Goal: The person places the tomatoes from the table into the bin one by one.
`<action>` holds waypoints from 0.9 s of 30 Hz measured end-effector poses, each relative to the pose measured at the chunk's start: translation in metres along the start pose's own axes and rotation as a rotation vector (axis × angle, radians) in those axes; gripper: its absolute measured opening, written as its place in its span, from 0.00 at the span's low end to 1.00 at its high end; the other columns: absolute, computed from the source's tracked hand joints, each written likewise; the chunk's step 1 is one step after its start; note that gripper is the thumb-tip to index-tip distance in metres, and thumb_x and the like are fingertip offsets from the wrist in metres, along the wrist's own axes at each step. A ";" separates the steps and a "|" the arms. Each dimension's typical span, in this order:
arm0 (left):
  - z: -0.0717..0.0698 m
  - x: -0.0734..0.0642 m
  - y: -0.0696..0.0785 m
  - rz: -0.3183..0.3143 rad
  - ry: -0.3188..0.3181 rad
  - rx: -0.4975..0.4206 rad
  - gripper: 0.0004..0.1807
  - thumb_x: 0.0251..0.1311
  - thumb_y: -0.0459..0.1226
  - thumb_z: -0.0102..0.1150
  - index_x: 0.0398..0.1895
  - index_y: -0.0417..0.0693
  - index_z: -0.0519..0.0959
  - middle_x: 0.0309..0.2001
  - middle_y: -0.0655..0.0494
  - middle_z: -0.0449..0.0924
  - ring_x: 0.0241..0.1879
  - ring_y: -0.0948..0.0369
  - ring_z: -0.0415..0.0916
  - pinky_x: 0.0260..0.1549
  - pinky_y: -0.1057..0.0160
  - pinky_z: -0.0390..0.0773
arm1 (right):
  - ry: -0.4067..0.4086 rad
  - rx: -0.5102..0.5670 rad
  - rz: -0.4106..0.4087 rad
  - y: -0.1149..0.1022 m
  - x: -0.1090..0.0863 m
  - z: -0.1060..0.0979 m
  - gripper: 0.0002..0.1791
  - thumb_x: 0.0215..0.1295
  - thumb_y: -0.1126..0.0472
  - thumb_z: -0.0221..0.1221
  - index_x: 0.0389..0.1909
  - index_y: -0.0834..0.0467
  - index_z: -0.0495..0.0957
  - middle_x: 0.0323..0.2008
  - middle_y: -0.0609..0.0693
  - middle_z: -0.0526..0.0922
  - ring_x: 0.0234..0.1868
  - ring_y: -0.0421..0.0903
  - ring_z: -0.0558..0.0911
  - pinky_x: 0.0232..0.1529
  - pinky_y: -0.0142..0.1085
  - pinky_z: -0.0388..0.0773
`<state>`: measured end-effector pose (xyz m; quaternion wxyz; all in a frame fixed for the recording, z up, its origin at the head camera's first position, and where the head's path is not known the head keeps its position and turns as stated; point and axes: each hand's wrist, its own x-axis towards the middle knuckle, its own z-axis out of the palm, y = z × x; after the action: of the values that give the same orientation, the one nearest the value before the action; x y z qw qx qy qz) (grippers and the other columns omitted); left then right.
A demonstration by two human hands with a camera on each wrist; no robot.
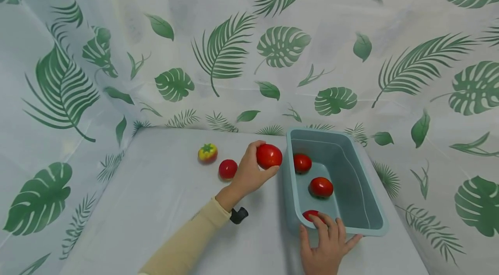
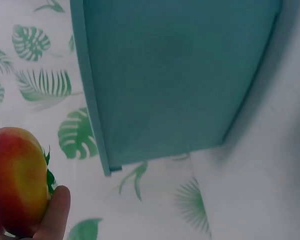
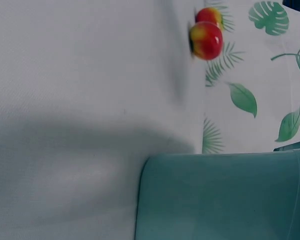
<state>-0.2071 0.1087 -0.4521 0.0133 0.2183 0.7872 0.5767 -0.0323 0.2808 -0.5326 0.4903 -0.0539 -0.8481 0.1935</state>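
My left hand (image 1: 251,173) holds a red tomato (image 1: 269,156) up beside the left wall of a blue-grey bin (image 1: 374,192). The left wrist view shows this tomato's yellow patch and green leafy top, with fingertips around it. My right hand (image 1: 325,244) rests at the bin's near rim, its spread fingers reaching over the edge. Inside the bin lie three red tomatoes: one at the far left (image 1: 302,163), another in the middle (image 1: 321,187), and a third (image 1: 312,215) partly hidden behind the near rim and my right fingers.
Left of the bin, a red and yellow tomato (image 1: 208,153) with a green top and a red tomato (image 1: 228,169) stand on the white table (image 1: 156,188). A leaf-patterned sheet (image 1: 234,106) rises behind the table and along both sides. A black device (image 1: 239,215) sits at my left wrist.
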 end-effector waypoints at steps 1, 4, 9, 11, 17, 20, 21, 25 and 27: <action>0.004 0.000 0.003 0.012 -0.009 -0.003 0.42 0.52 0.43 0.70 0.68 0.51 0.59 0.63 0.55 0.67 0.59 0.56 0.68 0.51 0.55 0.79 | -0.001 -0.002 -0.002 0.000 0.000 0.000 0.24 0.65 0.40 0.55 0.37 0.59 0.82 0.42 0.60 0.81 0.51 0.65 0.70 0.63 0.72 0.23; 0.015 0.002 0.011 0.045 -0.037 -0.011 0.41 0.53 0.43 0.69 0.68 0.52 0.59 0.63 0.56 0.67 0.59 0.58 0.68 0.50 0.58 0.79 | -0.012 -0.012 0.002 0.000 0.001 -0.002 0.25 0.66 0.40 0.55 0.37 0.59 0.82 0.42 0.60 0.80 0.51 0.65 0.69 0.62 0.72 0.24; 0.030 0.002 0.020 0.094 -0.086 -0.003 0.41 0.54 0.43 0.68 0.69 0.52 0.57 0.63 0.57 0.66 0.58 0.60 0.68 0.49 0.63 0.78 | -0.029 -0.020 0.005 -0.001 0.002 -0.003 0.25 0.66 0.40 0.55 0.38 0.60 0.81 0.42 0.60 0.80 0.51 0.66 0.69 0.62 0.73 0.24; 0.035 0.001 0.022 0.110 -0.097 -0.001 0.41 0.54 0.43 0.68 0.69 0.52 0.57 0.63 0.56 0.67 0.58 0.60 0.68 0.50 0.63 0.78 | -0.035 -0.021 0.003 -0.001 0.002 -0.004 0.25 0.66 0.41 0.55 0.38 0.60 0.81 0.42 0.60 0.80 0.51 0.66 0.69 0.62 0.73 0.24; 0.049 -0.004 0.026 0.099 -0.151 -0.038 0.40 0.54 0.42 0.69 0.68 0.54 0.59 0.63 0.57 0.67 0.57 0.61 0.69 0.48 0.67 0.77 | -0.035 -0.018 0.007 -0.001 0.002 -0.003 0.24 0.66 0.42 0.55 0.38 0.61 0.81 0.43 0.61 0.80 0.51 0.66 0.69 0.62 0.72 0.24; 0.056 -0.007 0.030 0.087 -0.196 -0.084 0.40 0.53 0.42 0.69 0.68 0.55 0.59 0.63 0.59 0.67 0.57 0.63 0.68 0.48 0.68 0.77 | -0.024 -0.016 0.010 -0.001 0.002 -0.002 0.25 0.66 0.41 0.55 0.38 0.62 0.81 0.42 0.62 0.80 0.51 0.67 0.69 0.62 0.72 0.24; 0.059 -0.008 0.032 0.091 -0.208 -0.094 0.40 0.53 0.42 0.69 0.68 0.55 0.59 0.62 0.59 0.67 0.57 0.64 0.68 0.48 0.69 0.77 | -0.024 -0.019 0.012 -0.001 0.002 -0.002 0.26 0.66 0.40 0.54 0.38 0.62 0.81 0.42 0.62 0.80 0.51 0.67 0.69 0.63 0.72 0.24; 0.068 -0.013 0.036 0.123 -0.247 -0.090 0.41 0.51 0.41 0.70 0.67 0.54 0.60 0.62 0.60 0.68 0.57 0.66 0.67 0.46 0.71 0.76 | -0.017 -0.020 0.009 -0.001 0.001 -0.001 0.28 0.67 0.39 0.53 0.38 0.62 0.81 0.42 0.62 0.80 0.51 0.67 0.69 0.63 0.72 0.25; 0.072 -0.015 0.038 0.135 -0.262 -0.071 0.41 0.50 0.42 0.71 0.66 0.55 0.60 0.62 0.60 0.68 0.57 0.66 0.67 0.46 0.71 0.76 | -0.008 -0.013 0.005 -0.001 0.001 0.000 0.27 0.66 0.40 0.54 0.37 0.61 0.81 0.42 0.62 0.80 0.51 0.67 0.69 0.63 0.72 0.25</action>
<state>-0.1619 0.1772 -0.4451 0.0846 0.3437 0.7414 0.5701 -0.0324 0.2804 -0.5312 0.4860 -0.0585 -0.8511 0.1896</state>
